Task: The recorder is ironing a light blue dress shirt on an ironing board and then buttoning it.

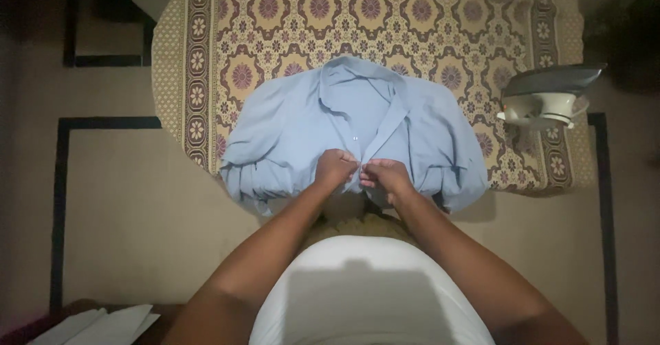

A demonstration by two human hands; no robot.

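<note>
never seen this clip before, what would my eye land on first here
First the light blue shirt, spread collar-up in the middle of a patterned cloth of maroon and cream medallions. At its near edge both hands meet on the button strip, the left hand and right hand pinching the fabric with their fingers. To the right, an iron sits at the cloth's edge.

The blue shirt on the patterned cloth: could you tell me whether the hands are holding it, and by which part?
Yes. Both the left hand and the right hand pinch the light blue shirt at its front button strip, near the lower edge.
</note>
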